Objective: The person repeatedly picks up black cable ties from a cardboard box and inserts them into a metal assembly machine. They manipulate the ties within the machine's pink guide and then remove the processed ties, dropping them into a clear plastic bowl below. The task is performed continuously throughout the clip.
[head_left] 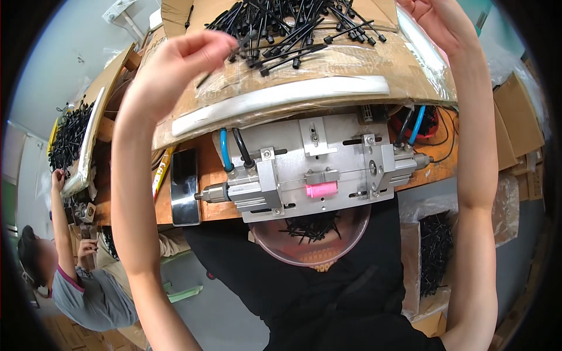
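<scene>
My left hand point(202, 52) is raised at the near left of a pile of black plastic rods point(281, 29) with knobbed ends, heaped on cardboard. Its thumb and fingers are pinched together, somewhat blurred, with a thin black rod point(243, 44) at the fingertips. My right hand point(436, 23) is at the top edge, right of the pile; its fingers are partly cut off, so what it holds is not visible. Between my forearms lies a metal fixture point(345, 131) with two facing cylinders and a pink roll-shaped piece point(321, 189) at its middle.
A clear bowl point(351, 243) of black pieces is below the fixture. A black phone point(185, 187) lies on the wooden bench at left. White foam point(281, 102) lines the cardboard's front edge. A co-worker point(88, 292) works at far left. At right is a box of black parts point(436, 251).
</scene>
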A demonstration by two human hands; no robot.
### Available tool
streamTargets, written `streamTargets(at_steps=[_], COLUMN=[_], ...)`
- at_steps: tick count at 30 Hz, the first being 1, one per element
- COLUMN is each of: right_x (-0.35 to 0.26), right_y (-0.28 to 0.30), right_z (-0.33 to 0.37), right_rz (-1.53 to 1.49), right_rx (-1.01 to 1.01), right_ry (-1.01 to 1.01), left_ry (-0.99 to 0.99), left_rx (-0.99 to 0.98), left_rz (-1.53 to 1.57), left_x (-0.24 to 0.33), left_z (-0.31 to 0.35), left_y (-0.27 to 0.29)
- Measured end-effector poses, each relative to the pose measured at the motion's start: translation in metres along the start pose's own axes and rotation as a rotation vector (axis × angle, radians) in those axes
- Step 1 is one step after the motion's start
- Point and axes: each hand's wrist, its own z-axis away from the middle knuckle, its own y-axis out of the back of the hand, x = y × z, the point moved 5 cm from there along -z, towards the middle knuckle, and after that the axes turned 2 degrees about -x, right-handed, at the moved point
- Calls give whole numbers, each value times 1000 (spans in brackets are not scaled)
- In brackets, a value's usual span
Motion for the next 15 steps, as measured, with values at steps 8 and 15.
streamTargets(at_steps=[8, 15], right_x=[3, 14], right_y=[25, -16], right_z=[23, 109], right_rz=[-86, -74], right_rx=[195, 83], right_ry=[3, 89], left_ry=[-124, -268], left_rx=[304, 208], left_rz=[7, -541], left_x=[21, 18], left_z=[39, 164], left_y=[-27, -206])
